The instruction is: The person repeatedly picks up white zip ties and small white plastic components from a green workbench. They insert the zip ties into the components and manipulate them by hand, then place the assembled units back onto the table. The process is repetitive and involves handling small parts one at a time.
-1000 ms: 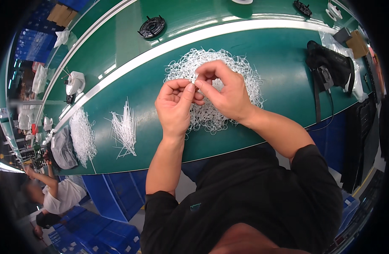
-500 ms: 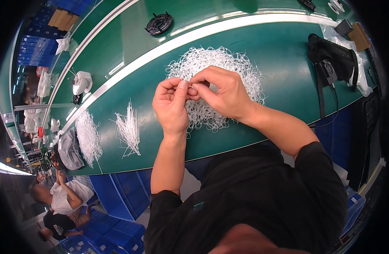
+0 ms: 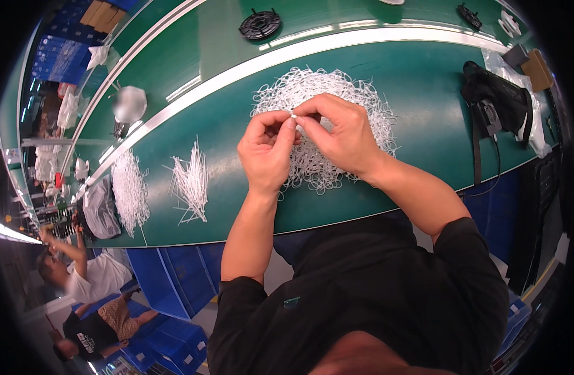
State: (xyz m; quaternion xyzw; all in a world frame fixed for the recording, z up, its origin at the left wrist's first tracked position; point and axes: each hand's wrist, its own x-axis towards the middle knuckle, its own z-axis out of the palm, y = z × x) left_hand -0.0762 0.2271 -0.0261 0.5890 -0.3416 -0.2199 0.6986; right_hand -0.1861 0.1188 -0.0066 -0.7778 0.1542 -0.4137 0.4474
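My left hand (image 3: 265, 150) and my right hand (image 3: 343, 134) meet fingertip to fingertip above a heap of white looped cable ties (image 3: 324, 178). Thumb and index finger of each hand pinch a small white piece (image 3: 293, 115) that looks like a cable tie; the fingers cover most of it. Both hands hide the middle of the heap. To the left on the green worktable (image 3: 237, 219) lies a loose bunch of straight white cable ties (image 3: 192, 181). Farther left is another white pile of ties (image 3: 129, 194).
Beyond a pale rail runs a green belt carrying a black round part (image 3: 260, 25) and a blurred white part (image 3: 129, 104). A black bag (image 3: 496, 94) with a strap and cable lies right. Blue bins (image 3: 168, 275) stand below the table. Two people (image 3: 96, 275) are at lower left.
The view has shifted slightly. My joined fingertips have moved a little right and away from me, still pinching. Parts on the belt appear farther right; a person at left has raised an arm.
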